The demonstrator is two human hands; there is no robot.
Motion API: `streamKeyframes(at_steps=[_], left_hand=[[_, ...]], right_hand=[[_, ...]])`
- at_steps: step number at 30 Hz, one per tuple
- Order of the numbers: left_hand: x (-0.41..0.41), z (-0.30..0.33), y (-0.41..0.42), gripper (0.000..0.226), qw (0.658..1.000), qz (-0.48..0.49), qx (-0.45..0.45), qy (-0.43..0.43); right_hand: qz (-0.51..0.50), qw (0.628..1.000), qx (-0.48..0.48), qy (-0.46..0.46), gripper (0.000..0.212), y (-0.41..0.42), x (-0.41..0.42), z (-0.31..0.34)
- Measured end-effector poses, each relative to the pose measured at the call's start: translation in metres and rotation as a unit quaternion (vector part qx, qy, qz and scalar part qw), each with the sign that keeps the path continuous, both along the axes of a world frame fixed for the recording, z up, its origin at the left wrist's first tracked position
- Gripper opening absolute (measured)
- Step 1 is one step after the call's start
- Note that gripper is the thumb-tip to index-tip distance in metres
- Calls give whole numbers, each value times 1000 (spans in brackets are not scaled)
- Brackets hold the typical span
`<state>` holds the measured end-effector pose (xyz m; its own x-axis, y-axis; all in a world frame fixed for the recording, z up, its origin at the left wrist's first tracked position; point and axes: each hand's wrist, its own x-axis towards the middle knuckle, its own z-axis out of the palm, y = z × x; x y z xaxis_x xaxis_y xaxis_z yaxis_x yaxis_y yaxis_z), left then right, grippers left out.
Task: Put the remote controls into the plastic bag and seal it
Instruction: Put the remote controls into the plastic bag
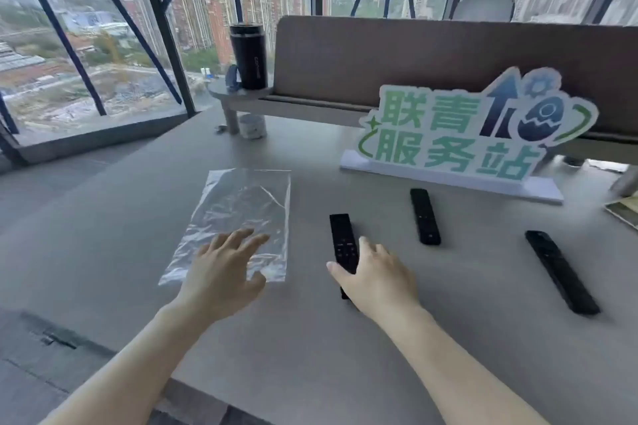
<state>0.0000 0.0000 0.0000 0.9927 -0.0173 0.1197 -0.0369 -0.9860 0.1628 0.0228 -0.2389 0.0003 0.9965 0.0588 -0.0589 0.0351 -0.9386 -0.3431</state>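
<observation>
Grey table [310,348], window side. Clear plastic bag [238,214] lies flat and crumpled, left of centre, nothing inside it that shows.

Your left hand [224,272] is over the near end of the bag, palm down, fingers spread and loose, gripping nothing. Contact with the film: cannot tell.

Your right hand [376,279] is at the near end of the nearest remote [340,245], thumb out to the left, fingers draped over the right edge of the remote. Hand looks partly closed round it, but a firm hold cannot be confirmed; the near end is hidden under the palm. The remote lies on the table, just right of the bag, long axis pointing away from you.

Second remote [425,217] lies further back and to the right, near the sign [459,134], apart from both hands. Third remote [561,271] lies well to the right, angled, also untouched.

All three remotes are outside the bag.

Behind: white stand-up sign with green characters, a brown divider panel [414,55], a black tumbler [249,57] on a small shelf.
</observation>
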Motion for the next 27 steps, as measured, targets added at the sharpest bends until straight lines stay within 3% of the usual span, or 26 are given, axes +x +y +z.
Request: streamKeyframes(at_steps=[3,10,12,15,17,19,27], left_hand=[[-16,-16,21,62,1000,-1,29,8],[-18,-20,47,24,998,-13,-15,-56],[-19,-17,44,19,997,-35,-12,-64],[-16,-9,24,14,993,-88,-6,-72],[-13,-1,6,16,991,-111,-14,-67],[-8,6,-14,18,989,-125,-25,-70],[-1,20,-66,21,979,-112,-140,-92]], right_hand=[[-30,999,-28,-3,67,9,-9,-10],[-55,997,54,20,25,9,-21,-12],[-67,984,162,43,15,1,-27,-8],[-104,900,416,78,14,-19,-44,13],[-100,861,490,89,18,-37,-61,33],[-72,856,501,107,18,-50,-75,47],[-39,899,412,147,12,-45,-71,45]])
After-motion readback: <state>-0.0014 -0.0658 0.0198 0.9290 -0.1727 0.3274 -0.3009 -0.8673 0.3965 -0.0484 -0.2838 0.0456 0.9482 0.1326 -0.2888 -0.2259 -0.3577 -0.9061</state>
